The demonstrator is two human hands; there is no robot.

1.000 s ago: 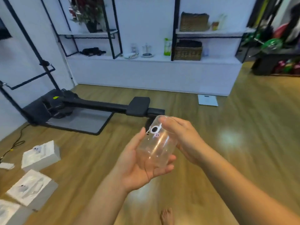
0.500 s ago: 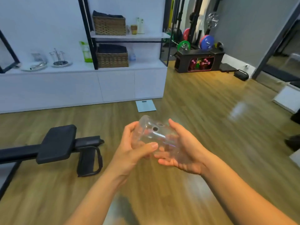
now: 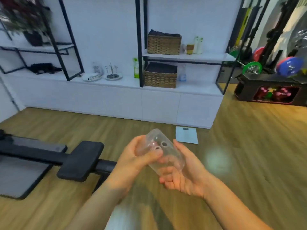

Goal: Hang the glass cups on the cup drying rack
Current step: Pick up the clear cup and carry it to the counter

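Since the earlier frame, both hands sit lower on the glass cup, and the view has swung back toward the white counter. Left hand wraps the closed end, thumb pressed across the wall; right hand cradles the rim end from below, palm up — a two-handed hold, probably for security while carrying. Long axis runs diagonally: base up-left and away, mouth down-right. Cup drying rack stands on the counter, well apart.
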